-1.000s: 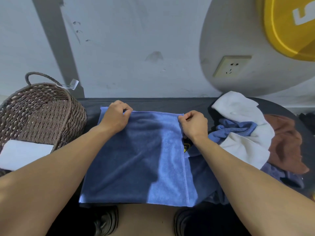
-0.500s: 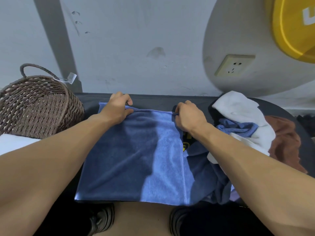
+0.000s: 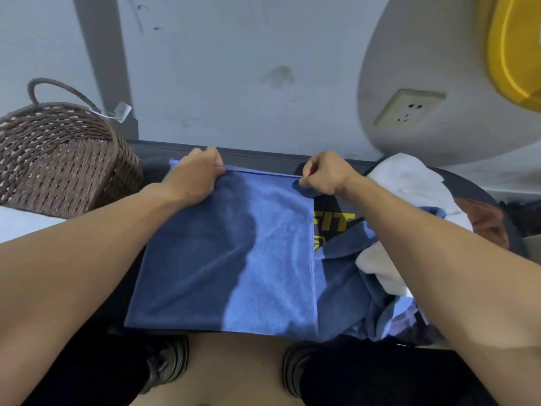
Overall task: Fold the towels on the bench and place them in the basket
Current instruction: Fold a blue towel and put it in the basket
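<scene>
A blue towel (image 3: 234, 253) lies flat on the black bench (image 3: 263, 157), folded over with its near edge at the bench's front. My left hand (image 3: 196, 174) pinches the towel's far left corner. My right hand (image 3: 325, 174) pinches the far right corner. A brown woven basket (image 3: 61, 159) with a loop handle stands at the left end of the bench, its inside hidden. At the right lies a pile of unfolded towels: white (image 3: 409, 183), brown (image 3: 483, 221) and blue (image 3: 351, 276).
A grey wall (image 3: 234, 68) rises right behind the bench, with a socket (image 3: 409, 108) on a rounded grey column at the right. A white folded item (image 3: 20, 224) lies in front of the basket. My shoes (image 3: 167, 364) show below the bench edge.
Both hands have moved the towel's far edge farther back toward the wall, and the right hand has shifted left, uncovering yellow lettering on the bench.
</scene>
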`<state>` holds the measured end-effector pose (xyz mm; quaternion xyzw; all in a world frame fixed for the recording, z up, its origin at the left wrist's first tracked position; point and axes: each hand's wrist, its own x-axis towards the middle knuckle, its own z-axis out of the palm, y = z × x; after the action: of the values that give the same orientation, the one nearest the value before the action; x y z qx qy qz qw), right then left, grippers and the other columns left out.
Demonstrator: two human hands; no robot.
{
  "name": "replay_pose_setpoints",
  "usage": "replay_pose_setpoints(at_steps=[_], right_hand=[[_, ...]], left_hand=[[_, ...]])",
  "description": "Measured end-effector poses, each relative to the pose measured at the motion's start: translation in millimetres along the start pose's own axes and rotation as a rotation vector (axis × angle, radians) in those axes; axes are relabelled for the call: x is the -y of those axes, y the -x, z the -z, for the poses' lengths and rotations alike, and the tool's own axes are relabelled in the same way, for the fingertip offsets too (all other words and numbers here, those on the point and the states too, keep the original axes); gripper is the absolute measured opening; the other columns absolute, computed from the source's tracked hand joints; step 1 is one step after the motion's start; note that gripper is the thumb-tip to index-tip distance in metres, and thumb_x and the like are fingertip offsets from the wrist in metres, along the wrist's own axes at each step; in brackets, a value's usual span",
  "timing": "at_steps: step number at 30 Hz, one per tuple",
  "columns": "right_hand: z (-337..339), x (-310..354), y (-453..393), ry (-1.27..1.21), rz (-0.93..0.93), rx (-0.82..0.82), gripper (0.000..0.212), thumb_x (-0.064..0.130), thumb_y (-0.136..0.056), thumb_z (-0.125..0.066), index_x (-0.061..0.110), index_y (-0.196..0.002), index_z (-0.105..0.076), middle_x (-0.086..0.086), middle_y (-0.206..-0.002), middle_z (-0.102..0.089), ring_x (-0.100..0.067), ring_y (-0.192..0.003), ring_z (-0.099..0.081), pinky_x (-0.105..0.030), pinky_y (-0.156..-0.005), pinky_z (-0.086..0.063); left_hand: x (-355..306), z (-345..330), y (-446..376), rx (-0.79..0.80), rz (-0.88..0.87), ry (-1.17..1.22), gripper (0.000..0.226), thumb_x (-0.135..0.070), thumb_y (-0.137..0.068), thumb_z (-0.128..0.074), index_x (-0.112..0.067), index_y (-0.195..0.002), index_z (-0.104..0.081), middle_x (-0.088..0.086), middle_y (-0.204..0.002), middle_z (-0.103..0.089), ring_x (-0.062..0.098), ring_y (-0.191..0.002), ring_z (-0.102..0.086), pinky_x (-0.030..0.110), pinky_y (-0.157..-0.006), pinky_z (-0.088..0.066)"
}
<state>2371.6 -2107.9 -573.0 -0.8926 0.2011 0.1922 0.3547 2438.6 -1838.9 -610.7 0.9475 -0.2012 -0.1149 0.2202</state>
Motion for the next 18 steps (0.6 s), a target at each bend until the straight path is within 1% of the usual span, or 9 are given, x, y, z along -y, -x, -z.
replay_pose_setpoints(at_steps=[1,3,6,8,10,12,14,16,18], right_hand=[[1.1,-2.5,0.3,-0.131,-0.045,0.021,0.02,0.003,-0.072,-0.078,0.014,-0.065,-0.063,-0.001,-0.06,-0.062,-0.015,-0.058,-0.061,-0.028,-0.06,-0.058],[0.9,-8.0,0.5,-0.367,-0.127,0.029,0.022,-0.005,-0.07,-0.082,0.01,-0.072,-0.067,-0.006,-0.069,-0.066,-0.021,-0.069,-0.067,-0.036,-0.073,-0.061],[-2.2,-13.1,3.5,-0.551,-0.163,-0.016,0.018,0.001,-0.071,-0.085,0.007,-0.077,-0.069,-0.01,-0.08,-0.071,-0.024,-0.078,-0.07,-0.037,-0.077,-0.061],[-4.9,-15.5,5.6,-0.561,-0.158,-0.038,0.016,0.003,-0.073,-0.084,0.007,-0.077,-0.069,-0.008,-0.078,-0.07,-0.021,-0.075,-0.069,-0.034,-0.076,-0.061],[-5.7,-15.4,4.6,-0.547,-0.167,-0.061,0.018,-0.001,-0.073,-0.083,0.008,-0.077,-0.068,-0.007,-0.076,-0.068,-0.019,-0.072,-0.067,-0.033,-0.076,-0.06],[-4.7,-14.1,1.8,-0.54,-0.193,-0.078,0.021,-0.005,-0.073,-0.082,0.009,-0.077,-0.067,-0.006,-0.075,-0.067,-0.016,-0.068,-0.066,-0.029,-0.069,-0.061],[-3.6,-13.0,0.0,-0.529,-0.214,-0.062,0.023,-0.008,-0.073,-0.08,0.01,-0.078,-0.066,-0.006,-0.075,-0.066,-0.014,-0.065,-0.065,-0.024,-0.059,-0.059],[-2.6,-12.1,0.3,-0.454,-0.216,-0.01,0.024,-0.008,-0.073,-0.08,0.01,-0.079,-0.067,-0.007,-0.075,-0.065,-0.014,-0.064,-0.062,-0.02,-0.053,-0.057],[-1.3,-11.5,1.4,-0.373,-0.212,0.046,0.024,-0.007,-0.072,-0.081,0.007,-0.088,-0.07,-0.008,-0.079,-0.067,-0.017,-0.07,-0.061,-0.024,-0.061,-0.058]], left_hand=[[1.7,2.7,-1.8,0.013,0.009,0.006,0.012,-0.025,-0.096,-0.057,-0.018,-0.098,-0.047,0.011,-0.1,-0.054,0.031,-0.092,-0.052,0.042,-0.085,-0.044],[8.6,7.6,-5.3,0.055,0.011,-0.014,0.021,-0.028,-0.092,-0.062,-0.018,-0.103,-0.047,0.01,-0.101,-0.057,0.032,-0.097,-0.052,0.045,-0.09,-0.043],[19.0,13.1,-10.1,0.055,0.006,-0.089,0.024,-0.031,-0.09,-0.066,-0.018,-0.106,-0.053,0.004,-0.1,-0.061,0.028,-0.107,-0.049,0.041,-0.097,-0.03],[23.1,14.6,-12.2,0.025,0.016,-0.152,0.02,-0.037,-0.089,-0.067,-0.021,-0.096,-0.057,-0.004,-0.093,-0.06,0.024,-0.108,-0.047,0.04,-0.097,-0.025],[24.4,16.0,-13.4,0.008,0.024,-0.171,0.022,-0.044,-0.087,-0.067,-0.023,-0.087,-0.06,-0.012,-0.082,-0.056,0.019,-0.1,-0.045,0.039,-0.095,-0.023],[26.9,19.2,-14.2,0.025,0.035,-0.17,0.026,-0.048,-0.086,-0.067,-0.023,-0.082,-0.062,-0.015,-0.074,-0.052,0.016,-0.092,-0.044,0.037,-0.091,-0.022],[31.7,25.0,-15.0,0.048,0.053,-0.196,0.026,-0.047,-0.087,-0.067,-0.022,-0.078,-0.064,-0.014,-0.071,-0.053,0.018,-0.088,-0.048,0.036,-0.089,-0.022],[36.4,31.3,-15.4,0.046,0.09,-0.223,0.021,-0.04,-0.087,-0.068,-0.021,-0.079,-0.064,-0.012,-0.072,-0.055,0.022,-0.091,-0.054,0.036,-0.092,-0.023],[38.4,36.1,-14.3,0.049,0.116,-0.22,0.018,-0.036,-0.088,-0.066,-0.02,-0.081,-0.063,-0.007,-0.076,-0.059,0.027,-0.095,-0.057,0.038,-0.095,-0.028]])
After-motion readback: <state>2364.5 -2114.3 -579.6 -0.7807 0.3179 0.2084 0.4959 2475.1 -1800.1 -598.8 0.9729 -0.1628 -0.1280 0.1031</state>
